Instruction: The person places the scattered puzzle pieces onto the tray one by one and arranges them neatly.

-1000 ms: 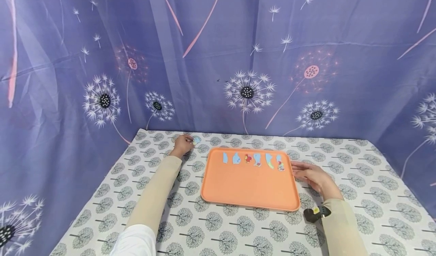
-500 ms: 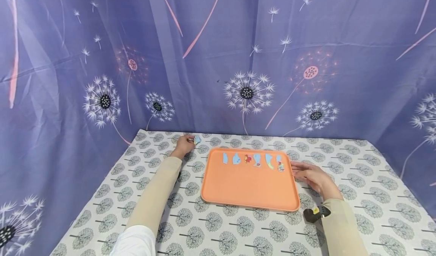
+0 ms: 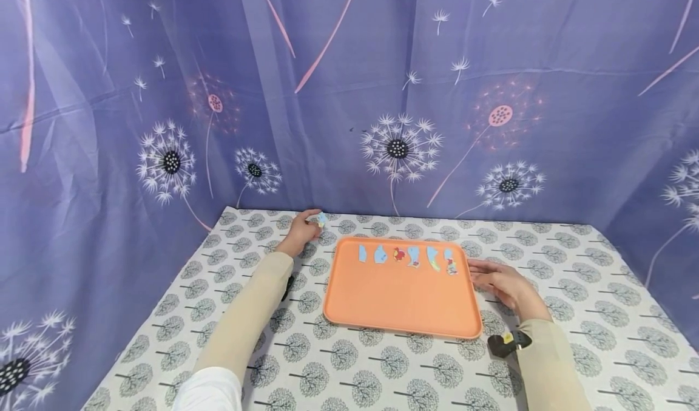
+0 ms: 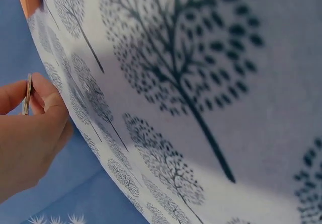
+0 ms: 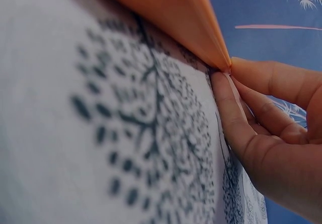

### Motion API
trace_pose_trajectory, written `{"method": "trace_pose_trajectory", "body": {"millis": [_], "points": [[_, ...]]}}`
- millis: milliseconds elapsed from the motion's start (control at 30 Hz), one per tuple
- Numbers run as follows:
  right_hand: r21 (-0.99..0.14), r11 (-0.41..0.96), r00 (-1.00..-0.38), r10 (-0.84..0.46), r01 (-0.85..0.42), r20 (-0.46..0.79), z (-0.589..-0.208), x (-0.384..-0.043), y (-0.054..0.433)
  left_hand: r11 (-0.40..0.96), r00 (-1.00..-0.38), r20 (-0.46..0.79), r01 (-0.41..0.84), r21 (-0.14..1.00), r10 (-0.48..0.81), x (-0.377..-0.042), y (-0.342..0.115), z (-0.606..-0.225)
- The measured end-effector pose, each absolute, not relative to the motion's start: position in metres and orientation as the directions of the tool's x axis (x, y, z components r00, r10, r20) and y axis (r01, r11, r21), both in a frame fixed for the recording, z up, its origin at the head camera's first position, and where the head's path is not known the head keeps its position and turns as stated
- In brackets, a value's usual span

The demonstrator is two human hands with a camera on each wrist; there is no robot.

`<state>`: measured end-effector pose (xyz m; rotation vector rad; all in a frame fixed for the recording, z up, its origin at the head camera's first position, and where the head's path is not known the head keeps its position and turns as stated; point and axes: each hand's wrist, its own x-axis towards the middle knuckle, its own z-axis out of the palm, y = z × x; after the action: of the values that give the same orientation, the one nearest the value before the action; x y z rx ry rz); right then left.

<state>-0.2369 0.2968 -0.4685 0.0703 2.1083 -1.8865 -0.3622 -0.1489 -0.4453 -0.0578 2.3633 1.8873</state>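
Note:
My left hand (image 3: 299, 234) pinches a small light-blue puzzle piece (image 3: 321, 219) near the far edge of the table, left of the tray. In the left wrist view that puzzle piece (image 4: 26, 95) shows edge-on between thumb and finger. An orange tray (image 3: 401, 302) lies in the middle of the table. Along its far side runs a row of several puzzle pieces (image 3: 413, 257), mostly light blue, one largely red. My right hand (image 3: 505, 283) rests at the tray's right rim with fingers extended. In the right wrist view its fingertips (image 5: 236, 65) are right at the tray's edge (image 5: 191, 27).
A white cloth (image 3: 338, 362) with grey tree prints covers the table. Purple-blue curtains (image 3: 327, 125) with dandelion prints hang behind it and at both sides. A black wrist device (image 3: 508, 342) is strapped at my right sleeve.
The left hand has come up a little and shifted slightly right, with the puzzle piece between its fingers. My right hand and the tray stay put.

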Motion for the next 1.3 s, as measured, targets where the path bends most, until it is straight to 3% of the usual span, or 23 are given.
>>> {"method": "trace_pose_trajectory", "body": {"millis": [400, 767, 1300], "points": [[-0.963, 0.135, -0.952, -0.168, 0.235, -0.256, -0.468, -0.237, 0.297, 0.191, -0.993, -0.115, -0.119, 0.974, -0.031, -0.348, -0.135, -0.441], [-0.962, 0.141, -0.95, -0.177, 0.235, -0.258, -0.471, -0.237, 0.298, 0.07, -0.983, -0.184, -0.181, 0.981, 0.027, -0.339, -0.119, -0.442], [-0.958, 0.162, -0.949, -0.174, 0.236, -0.264, -0.468, -0.237, 0.296, 0.091, -0.955, -0.231, -0.218, 0.972, 0.185, -0.308, -0.076, -0.435]]}}
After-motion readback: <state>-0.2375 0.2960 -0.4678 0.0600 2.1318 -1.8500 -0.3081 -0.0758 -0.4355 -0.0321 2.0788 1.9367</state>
